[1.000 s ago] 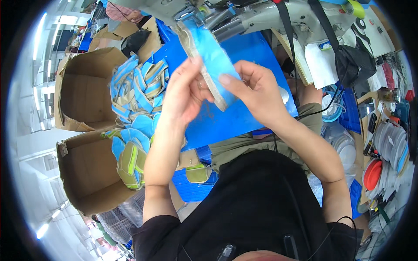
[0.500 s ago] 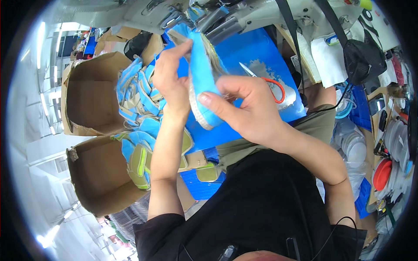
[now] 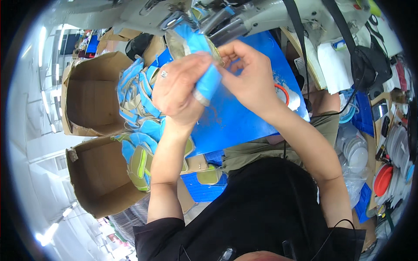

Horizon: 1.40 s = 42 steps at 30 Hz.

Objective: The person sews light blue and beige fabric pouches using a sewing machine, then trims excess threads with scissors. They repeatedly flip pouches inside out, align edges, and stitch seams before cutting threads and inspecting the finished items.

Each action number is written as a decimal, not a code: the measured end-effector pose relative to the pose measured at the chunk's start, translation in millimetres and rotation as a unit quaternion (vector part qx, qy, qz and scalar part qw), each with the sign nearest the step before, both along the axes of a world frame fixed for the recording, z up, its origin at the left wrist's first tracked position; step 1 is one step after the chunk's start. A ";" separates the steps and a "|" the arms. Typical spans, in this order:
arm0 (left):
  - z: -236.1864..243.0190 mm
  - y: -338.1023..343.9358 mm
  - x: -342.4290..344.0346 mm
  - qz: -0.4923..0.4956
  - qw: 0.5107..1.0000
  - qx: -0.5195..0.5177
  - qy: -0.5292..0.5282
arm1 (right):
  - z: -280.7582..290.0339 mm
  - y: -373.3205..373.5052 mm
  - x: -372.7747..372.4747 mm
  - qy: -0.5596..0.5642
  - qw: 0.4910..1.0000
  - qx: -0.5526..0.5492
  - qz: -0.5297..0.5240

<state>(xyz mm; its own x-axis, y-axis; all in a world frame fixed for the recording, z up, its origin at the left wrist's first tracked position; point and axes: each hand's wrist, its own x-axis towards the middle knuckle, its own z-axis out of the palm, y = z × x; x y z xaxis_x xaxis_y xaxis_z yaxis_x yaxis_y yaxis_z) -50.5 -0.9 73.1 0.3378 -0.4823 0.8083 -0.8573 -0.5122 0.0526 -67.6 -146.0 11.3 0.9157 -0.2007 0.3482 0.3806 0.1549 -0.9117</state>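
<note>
A blue-and-beige fabric piece (image 3: 207, 83) hangs toward me from under the metal parts of a sewing machine (image 3: 261, 16). My left hand (image 3: 179, 87) is closed around its near part, fingers wrapped over the blue side, with a ring on one finger. At the fabric's right edge, my right hand (image 3: 251, 76) has its fingers curled and its thumb against the cloth in a pinch; the fingertips are partly hidden. Behind the right wrist, the red handle of a pair of scissors (image 3: 285, 92) shows on the blue table (image 3: 244, 126); the blades are covered.
Left of the table lies a heap of blue-and-beige fabric pieces (image 3: 138, 93). Two open cardboard boxes (image 3: 65, 98) stand beyond it. Below the heap are blue and olive pieces (image 3: 141, 161). A black pouch (image 3: 370, 67) and cords hang at the right, near plastic lids (image 3: 383, 179).
My left hand has moved right and nearer, over the fabric's blue part. The right hand has gone up along its right edge. The fabric's lower end is now bunched and partly covered.
</note>
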 end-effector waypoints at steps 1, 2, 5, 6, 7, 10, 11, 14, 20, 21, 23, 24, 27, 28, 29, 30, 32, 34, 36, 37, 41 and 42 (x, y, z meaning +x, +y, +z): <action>-0.2 0.7 0.2 0.001 1.000 0.008 -0.004 | -2.3 1.1 -0.4 0.013 1.000 -0.003 0.012; -0.2 1.1 0.0 0.002 1.000 0.017 -0.008 | -3.2 1.3 -0.9 0.026 0.999 -0.006 0.023; 0.1 1.5 2.8 0.004 0.999 0.036 -0.025 | 0.7 2.0 -3.3 0.046 0.999 -0.007 0.007; 2.9 0.8 2.0 0.004 0.999 0.045 -0.029 | 0.0 3.2 -2.4 0.038 0.999 -0.002 0.006; 5.2 0.9 2.1 0.002 0.998 0.056 -0.031 | -2.4 5.0 -2.7 0.032 0.999 0.005 0.002; 6.6 6.2 17.7 0.012 0.995 0.084 -0.045 | 1.5 7.9 8.8 0.024 0.999 -0.005 -0.021; 6.8 7.7 22.2 0.017 0.994 0.092 -0.048 | 2.9 8.5 13.4 0.024 0.999 -0.014 -0.032; 11.0 6.1 32.5 0.021 0.993 0.098 -0.060 | 0.6 11.1 23.9 0.034 0.998 -0.004 -0.051; 6.6 17.0 40.7 0.008 0.998 0.062 -0.006 | 3.9 19.1 24.0 0.004 0.995 0.046 -0.087; 2.5 20.4 41.1 0.005 0.999 0.012 0.040 | 3.3 19.8 23.3 -0.013 0.995 0.033 -0.098; -3.7 25.0 39.3 0.008 0.988 -0.085 0.132 | 1.2 21.5 21.9 -0.046 0.992 0.006 -0.113; -4.7 23.6 33.6 0.003 0.969 -0.148 0.197 | -0.9 23.8 20.1 -0.055 0.989 -0.011 -0.137; -6.1 21.0 35.0 -0.012 0.977 -0.123 0.176 | -11.9 26.5 17.7 -0.044 0.986 -0.051 -0.151; -4.5 21.1 36.1 -0.021 0.987 -0.078 0.137 | -13.5 26.8 17.8 -0.039 0.986 -0.056 -0.149; -2.6 21.8 36.9 -0.030 0.994 -0.033 0.096 | -15.2 27.0 16.9 -0.034 0.987 -0.061 -0.147; -0.7 22.5 37.4 -0.037 0.998 0.013 0.055 | -16.0 27.7 16.1 -0.029 0.987 -0.066 -0.144; 1.9 21.1 38.4 -0.040 0.997 0.069 -0.007 | -14.6 29.6 17.0 -0.016 0.990 -0.036 -0.136; 3.5 20.2 38.5 -0.035 0.995 0.086 -0.036 | -13.3 31.1 17.3 -0.002 0.992 -0.010 -0.123; 4.7 18.0 37.7 -0.025 0.993 0.099 -0.056 | -13.9 29.9 17.0 0.015 0.994 0.011 -0.108; 4.9 17.9 37.4 -0.023 0.993 0.104 -0.059 | -16.1 30.0 17.9 0.008 0.994 0.017 -0.104; 8.3 16.3 34.1 -0.012 0.989 0.126 -0.075 | -22.7 28.4 20.7 0.000 0.996 0.037 -0.087; 9.3 15.0 34.2 -0.008 0.988 0.131 -0.080 | -22.9 27.2 21.0 0.003 0.996 0.041 -0.083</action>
<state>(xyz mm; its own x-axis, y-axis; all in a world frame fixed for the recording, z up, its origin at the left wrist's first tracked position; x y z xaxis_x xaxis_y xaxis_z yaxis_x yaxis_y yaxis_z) -16.3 14.1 82.4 0.2067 -0.6857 0.6979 -0.8524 -0.4764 -0.2156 -46.5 -118.8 -11.5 0.8690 -0.3776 0.3197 0.4027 0.1645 -0.9004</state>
